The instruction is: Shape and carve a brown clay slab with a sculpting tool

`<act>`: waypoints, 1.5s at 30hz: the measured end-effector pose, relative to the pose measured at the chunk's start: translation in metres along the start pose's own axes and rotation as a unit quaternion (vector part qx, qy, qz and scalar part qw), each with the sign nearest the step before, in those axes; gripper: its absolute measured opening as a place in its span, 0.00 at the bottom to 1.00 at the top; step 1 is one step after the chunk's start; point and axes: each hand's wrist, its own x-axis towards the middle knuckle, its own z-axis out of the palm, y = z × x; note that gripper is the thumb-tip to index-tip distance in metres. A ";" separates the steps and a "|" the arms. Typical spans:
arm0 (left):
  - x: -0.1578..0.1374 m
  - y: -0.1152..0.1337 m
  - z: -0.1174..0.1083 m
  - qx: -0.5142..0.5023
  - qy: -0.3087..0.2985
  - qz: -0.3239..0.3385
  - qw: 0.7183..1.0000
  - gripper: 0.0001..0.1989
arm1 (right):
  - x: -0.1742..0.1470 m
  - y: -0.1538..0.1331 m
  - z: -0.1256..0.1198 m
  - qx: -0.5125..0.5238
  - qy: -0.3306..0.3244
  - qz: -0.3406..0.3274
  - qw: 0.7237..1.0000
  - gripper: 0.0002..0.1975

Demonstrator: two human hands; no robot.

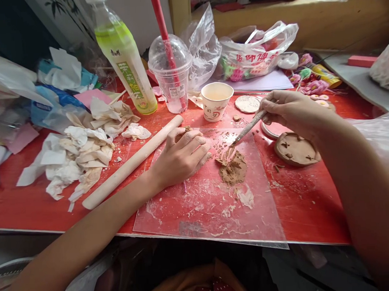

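Observation:
My left hand (184,157) is curled on the clear plastic sheet (197,206), fingers bent around a lump of brown clay (187,129) that is mostly hidden. Between the thumb and fingers of my right hand (282,108) is a clay tool (250,127) with a grey, clay-smeared handle. Its slim end reaches down to the crumbly brown clay pile (233,169) on the sheet. To the right lies a round clay disc (295,149) with small dark pieces on it. Left of my left hand rests a pale rolling pin (133,161).
Behind the sheet stand a paper cup (216,101), a lidded plastic cup (171,77) with a red straw and a green drink bottle (124,58). Crumpled tissues (79,153) cover the left side. A filled plastic bag (254,51) sits at the back; a pale disc (247,103) lies nearer.

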 end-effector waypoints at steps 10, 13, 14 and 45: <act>0.001 0.000 0.001 -0.010 -0.008 -0.003 1.000 0.07 | -0.012 -0.010 0.015 -0.014 -0.097 0.027 0.995 0.10; 0.001 0.000 0.001 -0.014 -0.014 -0.005 1.000 0.07 | -0.010 -0.007 0.015 0.000 -0.101 0.023 0.995 0.10; 0.001 0.000 0.001 -0.015 -0.018 -0.005 1.000 0.07 | -0.009 -0.006 0.013 0.007 -0.087 0.015 0.996 0.09; 0.000 0.003 0.002 0.003 -0.008 0.006 1.000 0.07 | -0.001 0.004 -0.017 -0.026 -0.095 -0.008 0.995 0.07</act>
